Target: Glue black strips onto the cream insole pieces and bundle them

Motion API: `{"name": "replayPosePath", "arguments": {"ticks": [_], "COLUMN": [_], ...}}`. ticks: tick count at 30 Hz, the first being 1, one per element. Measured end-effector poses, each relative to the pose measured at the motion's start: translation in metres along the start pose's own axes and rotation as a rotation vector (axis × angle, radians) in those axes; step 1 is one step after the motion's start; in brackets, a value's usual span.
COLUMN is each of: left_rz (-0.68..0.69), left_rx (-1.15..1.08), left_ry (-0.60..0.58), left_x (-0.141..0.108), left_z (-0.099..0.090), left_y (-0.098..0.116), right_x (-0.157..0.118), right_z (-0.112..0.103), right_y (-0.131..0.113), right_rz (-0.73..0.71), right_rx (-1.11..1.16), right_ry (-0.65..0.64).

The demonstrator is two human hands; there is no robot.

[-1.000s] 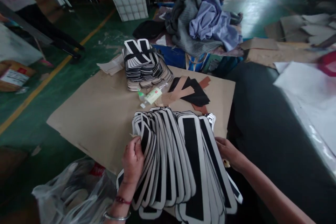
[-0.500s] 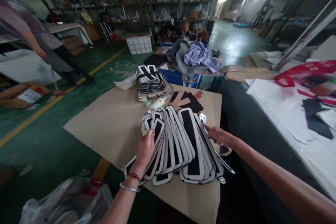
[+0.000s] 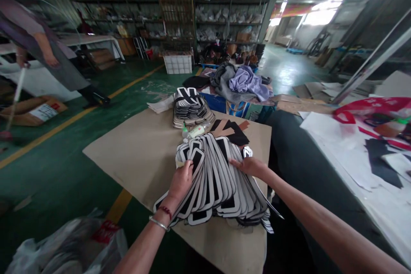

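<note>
A fanned pile of long black pieces with pale borders (image 3: 214, 180) lies on a cardboard-covered table (image 3: 128, 145). My left hand (image 3: 181, 180) is closed on the upper left edge of the pile, thumb on top. Over the pile's right part is my right hand (image 3: 248, 166), its index finger and thumb at the edge of the pieces; its other fingers are curled and partly hidden. Behind the pile stand a bottle with a green cap (image 3: 197, 130), black and tan strips (image 3: 236, 132) and a banded stack of similar pieces (image 3: 189, 107).
Dark and lilac cloths (image 3: 248, 82) lie beyond the table. On the right, a bench (image 3: 340, 150) holds papers and a red bag (image 3: 379, 109). A plastic bag (image 3: 70, 244) sits at lower left. A person (image 3: 48, 47) holding a stick stands at far left.
My right hand has moved left, from the pile's right edge onto its pieces, and the right part is spread differently. The view has shifted slightly. The person's arms have moved.
</note>
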State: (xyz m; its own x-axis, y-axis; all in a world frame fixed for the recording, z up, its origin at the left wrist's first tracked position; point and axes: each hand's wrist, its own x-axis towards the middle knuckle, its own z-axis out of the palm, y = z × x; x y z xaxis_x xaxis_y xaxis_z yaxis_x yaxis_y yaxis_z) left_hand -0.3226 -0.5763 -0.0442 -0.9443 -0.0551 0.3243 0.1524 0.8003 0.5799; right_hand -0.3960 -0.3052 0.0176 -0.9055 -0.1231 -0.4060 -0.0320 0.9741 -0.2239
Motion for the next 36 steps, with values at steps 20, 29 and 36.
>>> {"name": "replayPosePath", "arguments": {"ticks": [20, 29, 36], "left_rz": [-0.278, -0.308, -0.239], "left_rx": [-0.207, -0.311, -0.232], "left_ry": [0.086, 0.102, 0.002], "left_x": [-0.006, 0.000, -0.011], "left_z": [-0.014, -0.014, -0.006], "left_y": [0.018, 0.043, 0.070], "right_x": [0.002, -0.013, -0.016], "right_z": [-0.058, -0.059, -0.024], "right_y": [0.026, -0.035, -0.064], "right_rz": [-0.364, -0.524, -0.511], "right_rx": [0.061, 0.261, 0.094], "right_ry": [-0.004, -0.091, -0.091]}}
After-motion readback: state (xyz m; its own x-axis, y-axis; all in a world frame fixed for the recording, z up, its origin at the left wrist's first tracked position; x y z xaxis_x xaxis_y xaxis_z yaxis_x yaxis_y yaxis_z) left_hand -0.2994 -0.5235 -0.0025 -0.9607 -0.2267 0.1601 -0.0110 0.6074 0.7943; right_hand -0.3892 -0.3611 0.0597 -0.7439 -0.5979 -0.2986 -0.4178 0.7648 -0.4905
